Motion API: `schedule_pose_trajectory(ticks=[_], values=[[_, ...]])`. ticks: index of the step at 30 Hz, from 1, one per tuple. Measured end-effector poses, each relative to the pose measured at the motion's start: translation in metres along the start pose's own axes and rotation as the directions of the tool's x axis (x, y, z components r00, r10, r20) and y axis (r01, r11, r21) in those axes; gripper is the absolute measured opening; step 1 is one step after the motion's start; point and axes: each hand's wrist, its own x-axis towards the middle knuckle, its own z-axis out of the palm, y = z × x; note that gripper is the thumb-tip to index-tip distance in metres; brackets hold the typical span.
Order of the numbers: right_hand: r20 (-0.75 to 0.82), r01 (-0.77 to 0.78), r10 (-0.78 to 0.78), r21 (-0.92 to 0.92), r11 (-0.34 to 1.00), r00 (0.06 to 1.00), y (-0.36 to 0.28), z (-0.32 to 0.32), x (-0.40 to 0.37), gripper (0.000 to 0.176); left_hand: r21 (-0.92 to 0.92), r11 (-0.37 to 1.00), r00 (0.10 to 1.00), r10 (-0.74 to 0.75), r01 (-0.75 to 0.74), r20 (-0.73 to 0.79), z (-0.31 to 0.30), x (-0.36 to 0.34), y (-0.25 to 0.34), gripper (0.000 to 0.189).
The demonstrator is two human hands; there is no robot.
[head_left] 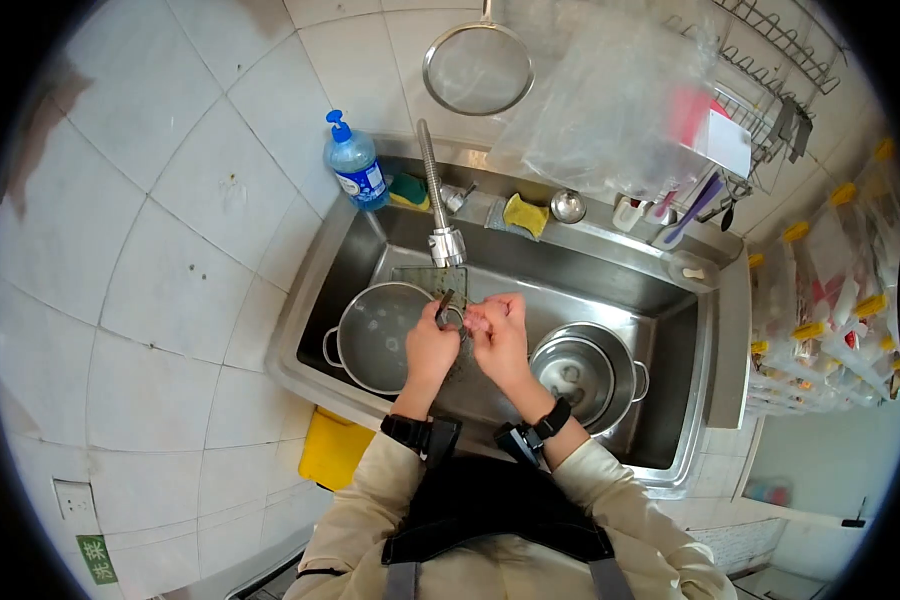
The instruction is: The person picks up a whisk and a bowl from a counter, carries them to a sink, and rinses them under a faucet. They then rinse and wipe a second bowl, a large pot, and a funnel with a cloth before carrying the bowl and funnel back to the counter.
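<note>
Over the sink, my left hand (432, 352) is closed around a small round metal utensil (455, 318) with a dark handle; its exact kind is hard to make out. The fingers of my right hand (498, 335) are bunched together at the utensil's rim. A large metal pot (370, 345) stands below and left of my left hand, its inside wet. Right of my right hand, a metal bowl (582, 365) sits inside another metal pot (625, 355). The faucet (447, 245) hangs just above both hands.
The steel sink (690, 360) surrounds the pots. Along its back ledge are a blue soap bottle (358, 170), a green sponge (408, 192), a yellow sponge (526, 215) and a ladle bowl (568, 206). A strainer (478, 68) and a plastic bag (600, 110) hang above.
</note>
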Motion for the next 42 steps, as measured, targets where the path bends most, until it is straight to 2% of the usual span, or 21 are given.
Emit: schedule_pose_trajectory(ticks=[4, 5, 6, 8, 10, 12, 13, 16, 17, 18, 19, 23, 25, 26, 28, 34, 36, 37, 38, 40, 42], values=[[-0.001, -0.144, 0.145, 0.059, 0.988, 0.989, 0.012, 0.000, 0.011, 0.021, 0.129, 0.990, 0.998, -0.057, 0.058, -0.016, -0.010, -0.007, 0.015, 0.041], [0.039, -0.206, 0.202, 0.171, 0.964, 0.979, 0.009, -0.001, 0.010, 0.020, 0.127, 0.990, 0.998, -0.056, 0.058, -0.018, -0.002, -0.003, 0.002, 0.041], [0.040, -0.201, 0.197, 0.170, 0.965, 0.979, 0.004, -0.003, 0.007, 0.020, 0.012, 0.997, 0.997, -0.080, 0.080, 0.016, 0.012, 0.003, -0.020, 0.039], [0.126, 0.109, -0.106, -0.018, 0.994, 0.986, -0.014, -0.010, 0.001, 0.017, -0.105, 0.988, 0.993, -0.105, 0.110, 0.051, 0.012, 0.001, -0.015, 0.037], [0.109, 0.151, -0.143, -0.066, 0.986, 0.984, -0.010, -0.008, 0.000, 0.021, -0.521, 0.719, 0.883, -0.312, 0.461, 0.351, 0.007, -0.005, -0.003, 0.031], [-0.082, 0.048, -0.057, -0.108, 0.993, 0.995, 0.002, -0.003, 0.005, 0.021, -0.487, 0.748, 0.885, -0.304, 0.451, 0.352, 0.004, -0.011, 0.003, 0.030], [-0.083, 0.045, -0.054, -0.109, 0.993, 0.995, 0.006, -0.006, 0.010, 0.021, -0.456, 0.777, 0.890, -0.292, 0.435, 0.351, 0.004, -0.013, 0.004, 0.030], [-0.071, -0.112, 0.110, -0.021, 0.994, 0.991, 0.024, -0.023, 0.027, 0.020, -0.505, 0.639, 0.806, -0.361, 0.580, 0.469, 0.001, -0.017, 0.003, 0.031], [0.118, -0.323, 0.301, 0.309, 0.894, 0.946, 0.033, -0.027, 0.029, 0.019, -0.505, 0.642, 0.808, -0.359, 0.578, 0.468, 0.000, -0.016, -0.002, 0.031], [0.356, -0.532, 0.395, 0.549, 0.645, 0.847, 0.040, -0.031, 0.029, 0.017, -0.556, 0.571, 0.776, -0.263, 0.604, 0.573, -0.001, -0.014, -0.009, 0.032], [0.354, -0.447, 0.293, 0.519, 0.728, 0.888, 0.036, -0.037, 0.030, 0.018, -0.594, 0.494, 0.736, -0.153, 0.635, 0.659, -0.004, -0.013, -0.009, 0.032], [0.252, -0.253, 0.147, 0.468, 0.847, 0.957, 0.004, -0.052, 0.024, 0.019, -0.564, 0.592, 0.778, -0.182, 0.575, 0.602, -0.010, -0.012, -0.003, 0.033], [0.247, -0.097, -0.006, 0.401, 0.911, 0.969, -0.008, -0.055, 0.022, 0.021, -0.466, 0.839, 0.849, 0.009, 0.281, 0.528, -0.011, -0.013, 0.004, 0.035], [0.242, -0.099, -0.001, 0.401, 0.911, 0.970, -0.010, -0.055, 0.022, 0.021, -0.462, 0.841, 0.846, 0.010, 0.281, 0.533, -0.014, -0.015, 0.009, 0.035], [0.321, 0.033, -0.138, 0.312, 0.949, 0.937, -0.015, -0.053, 0.025, 0.023, -0.289, 0.955, 0.933, 0.045, 0.065, 0.358, -0.024, -0.021, 0.022, 0.036], [0.261, -0.025, -0.020, 0.169, 0.985, 0.965, -0.005, -0.054, 0.040, 0.015, -0.419, 0.897, 0.852, 0.105, 0.142, 0.514, -0.032, -0.029, 0.019, 0.040], [0.274, -0.149, 0.131, 0.046, 0.988, 0.953, 0.014, -0.059, 0.040, 0.014, -0.501, 0.848, 0.826, 0.154, 0.171, 0.542, -0.036, -0.031, 0.020, 0.041], [0.173, -0.009, 0.012, -0.016, 1.000, 0.985, 0.027, -0.058, 0.037, 0.015, -0.579, 0.790, 0.800, 0.209, 0.200, 0.562, -0.038, -0.029, 0.021, 0.042], [0.173, -0.004, 0.007, -0.017, 1.000, 0.985, 0.033, -0.063, 0.034, 0.015, -0.582, 0.789, 0.802, 0.212, 0.197, 0.559, -0.041, -0.027, 0.024, 0.042], [0.314, -0.324, 0.309, -0.007, 0.946, 0.897, 0.037, -0.070, 0.024, 0.015, -0.668, 0.707, 0.795, 0.259, 0.230, 0.548, -0.046, -0.026, 0.027, 0.042], [0.323, -0.337, 0.281, 0.135, 0.932, 0.904, 0.036, -0.072, 0.017, 0.015, -0.697, 0.685, 0.841, 0.238, 0.209, 0.486, -0.040, -0.025, 0.028, 0.040]])
